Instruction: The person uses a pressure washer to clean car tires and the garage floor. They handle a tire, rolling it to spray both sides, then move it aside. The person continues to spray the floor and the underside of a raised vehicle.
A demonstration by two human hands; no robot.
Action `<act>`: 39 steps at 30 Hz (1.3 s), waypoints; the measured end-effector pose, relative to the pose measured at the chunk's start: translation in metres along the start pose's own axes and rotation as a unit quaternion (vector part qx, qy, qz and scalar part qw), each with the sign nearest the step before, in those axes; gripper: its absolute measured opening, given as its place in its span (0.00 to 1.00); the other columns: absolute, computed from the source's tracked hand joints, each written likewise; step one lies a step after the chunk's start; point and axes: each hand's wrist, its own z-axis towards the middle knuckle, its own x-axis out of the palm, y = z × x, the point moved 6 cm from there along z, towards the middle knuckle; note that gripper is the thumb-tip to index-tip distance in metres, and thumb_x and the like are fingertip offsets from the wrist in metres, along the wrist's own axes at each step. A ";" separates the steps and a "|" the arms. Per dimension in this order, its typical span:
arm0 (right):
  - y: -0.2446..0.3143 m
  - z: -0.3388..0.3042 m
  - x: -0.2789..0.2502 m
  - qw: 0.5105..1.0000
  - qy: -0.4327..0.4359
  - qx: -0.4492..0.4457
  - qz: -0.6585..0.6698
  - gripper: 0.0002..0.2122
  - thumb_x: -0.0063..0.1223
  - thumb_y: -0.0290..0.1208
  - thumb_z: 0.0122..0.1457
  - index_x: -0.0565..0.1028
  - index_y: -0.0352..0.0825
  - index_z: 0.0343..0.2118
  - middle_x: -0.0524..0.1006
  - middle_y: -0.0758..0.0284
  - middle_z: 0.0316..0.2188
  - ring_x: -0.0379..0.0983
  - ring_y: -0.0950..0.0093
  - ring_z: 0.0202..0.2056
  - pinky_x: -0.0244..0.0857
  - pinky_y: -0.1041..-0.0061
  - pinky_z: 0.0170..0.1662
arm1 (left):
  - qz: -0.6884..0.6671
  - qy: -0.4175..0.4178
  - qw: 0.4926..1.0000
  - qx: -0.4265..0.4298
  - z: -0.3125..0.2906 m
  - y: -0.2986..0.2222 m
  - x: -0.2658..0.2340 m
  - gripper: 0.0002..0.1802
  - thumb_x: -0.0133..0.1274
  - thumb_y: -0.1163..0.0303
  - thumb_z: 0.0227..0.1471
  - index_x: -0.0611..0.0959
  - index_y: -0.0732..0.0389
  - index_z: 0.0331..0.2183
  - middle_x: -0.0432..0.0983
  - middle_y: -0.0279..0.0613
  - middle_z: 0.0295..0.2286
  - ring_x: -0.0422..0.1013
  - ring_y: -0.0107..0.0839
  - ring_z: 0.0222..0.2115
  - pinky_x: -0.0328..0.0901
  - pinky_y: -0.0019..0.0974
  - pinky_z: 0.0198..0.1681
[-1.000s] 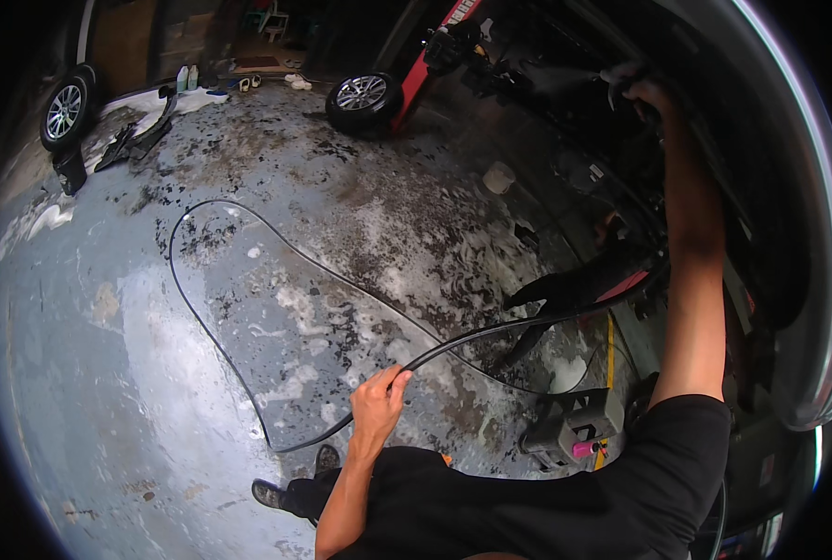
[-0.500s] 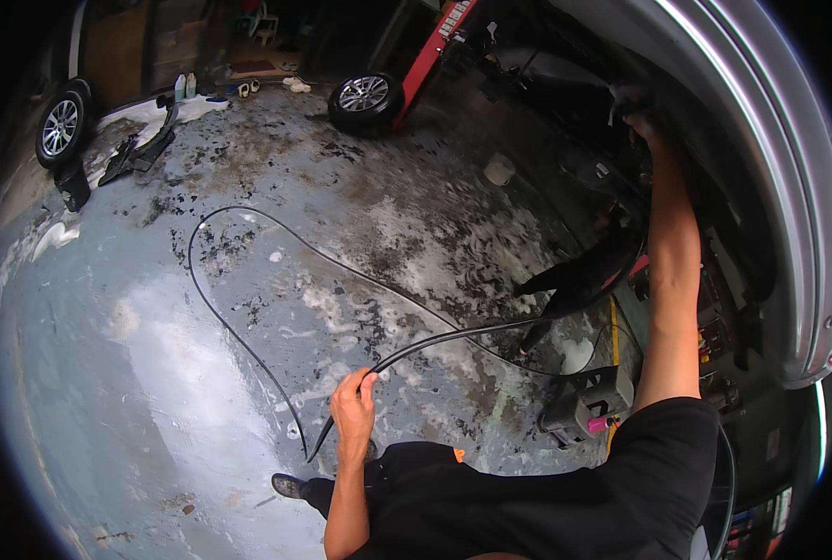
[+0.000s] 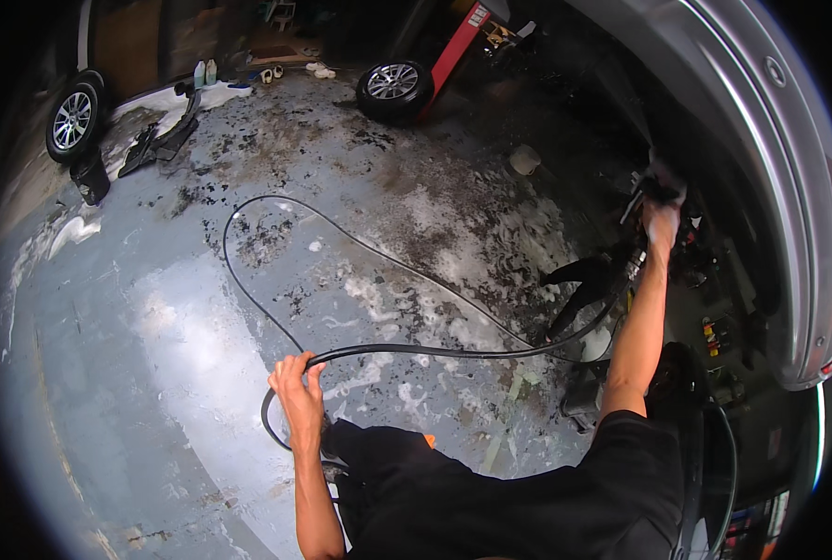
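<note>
My left hand [image 3: 296, 387] is closed around a black hose [image 3: 416, 351] in front of me, fingers curled over it. From there the hose runs right toward my outstretched right arm, past a metal fitting [image 3: 635, 261]. At the end of that arm my right hand [image 3: 661, 224] grips a dark spray gun [image 3: 661, 182], partly lost in shadow. A faint jet of spray [image 3: 633, 117] goes up from it into the dark space beneath a raised grey car [image 3: 782, 196]. Another stretch of hose loops across the wet, foam-streaked floor [image 3: 379, 224].
Two removed wheels lie beyond: one leans by the red lift post [image 3: 455, 54], the other wheel [image 3: 72, 119] stands at far left above a black bucket [image 3: 89, 177]. Near it are black plastic trim [image 3: 161, 142] and bottles [image 3: 205, 73]. A pale bucket [image 3: 524, 160] stands under the car.
My right hand has drawn back from deeper under the car, and spray now shows. My left hand has moved left, pulling its part of the hose straighter. The view has shifted slightly.
</note>
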 end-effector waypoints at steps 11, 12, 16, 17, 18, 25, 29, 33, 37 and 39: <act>0.055 -0.145 -0.010 0.960 0.086 0.232 -0.131 0.19 0.61 0.41 0.52 0.74 0.26 0.34 0.78 0.59 0.20 0.76 0.65 0.22 0.67 0.66 0.29 | 0.020 0.041 0.997 0.065 0.177 0.057 -0.036 0.09 0.57 0.72 0.50 0.81 0.61 0.36 0.73 0.40 0.36 0.67 0.42 0.43 0.44 0.61 0.63; 0.060 -0.144 0.000 0.962 0.084 0.225 -0.130 0.18 0.61 0.41 0.52 0.74 0.26 0.32 0.76 0.61 0.18 0.74 0.68 0.20 0.66 0.67 0.26 | 0.011 0.049 0.997 0.062 0.193 0.061 -0.035 0.08 0.57 0.72 0.51 0.81 0.61 0.36 0.73 0.40 0.36 0.67 0.42 0.44 0.44 0.60 0.63; 0.102 -0.134 0.042 0.977 0.055 0.177 -0.108 0.16 0.61 0.38 0.54 0.72 0.27 0.32 0.72 0.65 0.14 0.69 0.73 0.15 0.63 0.70 0.20 | -0.038 0.076 0.995 0.046 0.243 0.079 -0.028 0.08 0.56 0.72 0.52 0.81 0.61 0.36 0.73 0.41 0.36 0.66 0.42 0.44 0.43 0.57 0.63; 0.129 -0.127 0.054 0.982 0.029 0.163 -0.085 0.16 0.60 0.36 0.54 0.71 0.26 0.34 0.72 0.66 0.13 0.69 0.73 0.14 0.63 0.70 0.19 | -0.049 0.082 0.995 0.038 0.256 0.090 -0.026 0.08 0.56 0.72 0.52 0.80 0.60 0.36 0.73 0.41 0.36 0.66 0.42 0.44 0.45 0.55 0.62; 0.139 -0.117 0.064 0.979 0.011 0.189 -0.075 0.16 0.60 0.36 0.55 0.70 0.26 0.34 0.72 0.66 0.13 0.69 0.73 0.14 0.63 0.71 0.19 | -0.057 0.082 0.994 0.043 0.271 0.093 -0.025 0.08 0.56 0.72 0.52 0.80 0.61 0.36 0.73 0.41 0.36 0.66 0.42 0.43 0.47 0.54 0.60; 0.187 -0.084 0.147 0.972 -0.051 0.227 -0.032 0.15 0.58 0.35 0.56 0.68 0.27 0.26 0.71 0.65 0.12 0.69 0.75 0.13 0.63 0.74 0.17 | -0.095 0.083 0.989 0.077 0.367 0.125 -0.047 0.07 0.56 0.74 0.51 0.78 0.64 0.35 0.73 0.45 0.32 0.66 0.45 0.37 0.58 0.42 0.46; 0.213 -0.092 0.190 0.966 -0.038 0.254 0.026 0.15 0.58 0.34 0.56 0.69 0.28 0.23 0.71 0.65 0.13 0.69 0.75 0.13 0.64 0.74 0.16 | -0.108 0.090 0.987 0.081 0.426 0.163 -0.075 0.07 0.55 0.76 0.50 0.78 0.65 0.34 0.73 0.45 0.32 0.66 0.45 0.36 0.60 0.42 0.45; 0.241 -0.091 0.205 0.952 -0.057 0.297 -0.036 0.15 0.58 0.33 0.57 0.69 0.29 0.20 0.72 0.66 0.13 0.69 0.75 0.13 0.65 0.75 0.15 | -0.131 0.114 0.983 0.061 0.482 0.185 -0.090 0.06 0.53 0.74 0.53 0.77 0.67 0.33 0.71 0.44 0.31 0.67 0.41 0.37 0.61 0.38 0.45; 0.269 -0.088 0.214 0.956 -0.038 0.292 -0.014 0.14 0.59 0.32 0.56 0.69 0.28 0.23 0.71 0.66 0.13 0.68 0.76 0.13 0.63 0.75 0.15 | -0.174 0.127 0.973 0.084 0.537 0.172 -0.091 0.08 0.52 0.71 0.55 0.78 0.66 0.34 0.72 0.43 0.32 0.67 0.41 0.36 0.61 0.39 0.45; 0.281 -0.090 0.218 0.952 -0.048 0.300 -0.031 0.14 0.59 0.32 0.55 0.69 0.28 0.23 0.71 0.67 0.13 0.68 0.76 0.13 0.63 0.74 0.16 | -0.162 0.123 0.971 0.129 0.572 0.149 -0.090 0.07 0.54 0.72 0.54 0.78 0.65 0.34 0.73 0.43 0.32 0.67 0.43 0.36 0.60 0.42 0.46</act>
